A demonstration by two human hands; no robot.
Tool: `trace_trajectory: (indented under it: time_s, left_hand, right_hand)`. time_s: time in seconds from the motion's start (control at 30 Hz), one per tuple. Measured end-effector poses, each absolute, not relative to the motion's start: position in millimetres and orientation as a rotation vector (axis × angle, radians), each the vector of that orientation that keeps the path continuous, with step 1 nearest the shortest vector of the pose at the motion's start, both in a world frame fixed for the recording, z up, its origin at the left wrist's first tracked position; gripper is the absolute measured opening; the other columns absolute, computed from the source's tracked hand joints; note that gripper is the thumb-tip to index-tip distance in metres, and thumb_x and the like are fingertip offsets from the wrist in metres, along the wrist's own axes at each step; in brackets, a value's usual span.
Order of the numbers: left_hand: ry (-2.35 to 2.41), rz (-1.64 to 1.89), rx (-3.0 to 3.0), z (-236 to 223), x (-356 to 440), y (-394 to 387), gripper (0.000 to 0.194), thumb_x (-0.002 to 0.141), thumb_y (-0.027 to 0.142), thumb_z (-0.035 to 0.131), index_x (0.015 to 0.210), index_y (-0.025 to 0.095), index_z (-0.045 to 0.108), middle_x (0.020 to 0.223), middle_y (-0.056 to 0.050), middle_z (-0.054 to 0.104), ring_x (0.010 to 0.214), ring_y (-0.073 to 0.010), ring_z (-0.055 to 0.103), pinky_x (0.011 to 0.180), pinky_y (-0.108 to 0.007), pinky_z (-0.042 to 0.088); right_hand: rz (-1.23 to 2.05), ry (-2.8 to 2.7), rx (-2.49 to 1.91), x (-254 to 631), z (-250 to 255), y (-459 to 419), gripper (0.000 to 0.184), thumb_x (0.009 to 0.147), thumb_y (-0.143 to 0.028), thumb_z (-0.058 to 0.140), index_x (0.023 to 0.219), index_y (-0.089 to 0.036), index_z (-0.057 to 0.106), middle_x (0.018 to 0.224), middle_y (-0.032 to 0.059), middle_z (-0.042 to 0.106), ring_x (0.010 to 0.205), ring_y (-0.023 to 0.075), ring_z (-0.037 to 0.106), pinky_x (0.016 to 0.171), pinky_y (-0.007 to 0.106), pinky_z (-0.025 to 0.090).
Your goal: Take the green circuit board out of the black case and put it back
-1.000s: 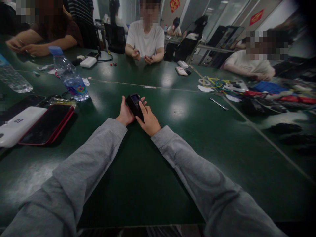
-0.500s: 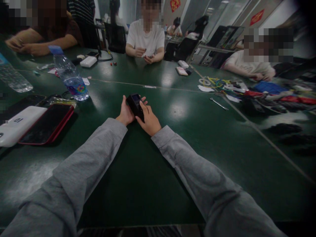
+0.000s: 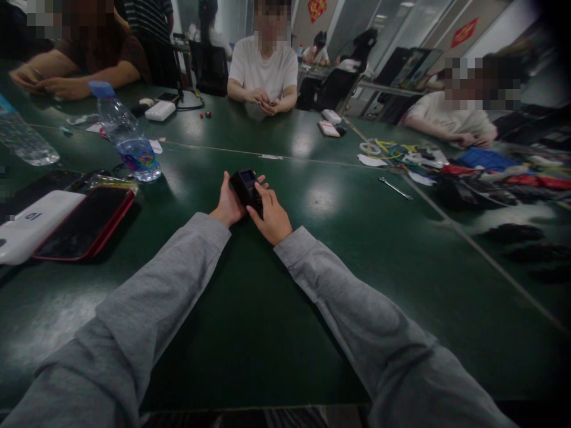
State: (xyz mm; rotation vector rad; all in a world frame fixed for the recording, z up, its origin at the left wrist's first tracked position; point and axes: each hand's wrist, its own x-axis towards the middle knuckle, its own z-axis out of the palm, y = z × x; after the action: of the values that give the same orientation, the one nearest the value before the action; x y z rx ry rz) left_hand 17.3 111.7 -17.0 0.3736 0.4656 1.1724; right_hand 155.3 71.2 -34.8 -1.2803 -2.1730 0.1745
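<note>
Black handheld device (image 3: 241,189) found over green table (image 3: 267,333), gripped in left hand (image 3: 227,205). Right hand (image 3: 273,217) bent over its front, index finger near buttons (image 3: 251,186); cannot tell whether gripping too. Good practice: left palm steady, light presses, screen (image 3: 247,176) uncovered.
</note>
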Motion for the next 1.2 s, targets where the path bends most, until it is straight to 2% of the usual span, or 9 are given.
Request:
trace_trajectory:
  time_s: [0.17,0.3,0.7,1.03,1.2]
  left_hand:
    - [0.45,1.17,0.378,-21,16,115,0.085,0.094,0.076,0.023,0.149,0.018,0.051,0.141,-0.013,0.064,0.137,-0.0337,0.054,0.119,-0.054,0.036]
    - [0.464,1.144,0.387,-20,15,114,0.089,0.092,0.077,0.021,0.145,0.015,0.056,0.134,-0.015,0.068,0.134,-0.034,0.056,0.117,-0.051,0.039]
    - [0.567,1.174,0.369,-22,13,115,0.083,0.094,0.076,0.024,0.142,0.016,0.057,0.121,-0.015,0.073,0.121,-0.0306,0.065,0.107,-0.046,0.047]
    - [0.588,1.217,0.272,-19,15,114,0.078,0.094,0.074,0.029,0.143,0.019,0.055,0.121,-0.014,0.073,0.12,-0.0325,0.065,0.104,-0.05,0.05]
    - [0.573,1.206,0.278,-22,15,117,0.078,0.094,0.075,0.028,0.141,0.019,0.055,0.117,-0.014,0.074,0.116,-0.0336,0.067,0.101,-0.051,0.052]
  right_hand:
    - [0.138,-2.136,-1.228,156,-34,70,0.06,0.103,-0.045,0.041,0.156,-0.023,0.025,0.139,0.0163,0.051,0.132,0.0304,0.055,0.101,0.048,0.059]
    - [0.085,-2.093,-1.168,157,-39,74,0.06,0.104,-0.05,0.036,0.156,-0.024,0.025,0.138,0.0167,0.05,0.133,0.0298,0.053,0.102,0.049,0.059]
    - [0.056,-2.008,-1.07,160,-38,72,0.059,0.103,-0.05,0.038,0.156,-0.026,0.026,0.138,0.0154,0.05,0.128,0.0296,0.055,0.103,0.05,0.057]
    - [-0.013,-1.918,-1.047,163,-37,73,0.058,0.103,-0.05,0.037,0.154,-0.022,0.029,0.136,0.0156,0.05,0.129,0.028,0.054,0.104,0.048,0.057]
    - [-0.034,-1.891,-1.055,168,-36,76,0.059,0.103,-0.049,0.037,0.155,-0.024,0.025,0.138,0.0157,0.05,0.13,0.0294,0.052,0.106,0.053,0.054]
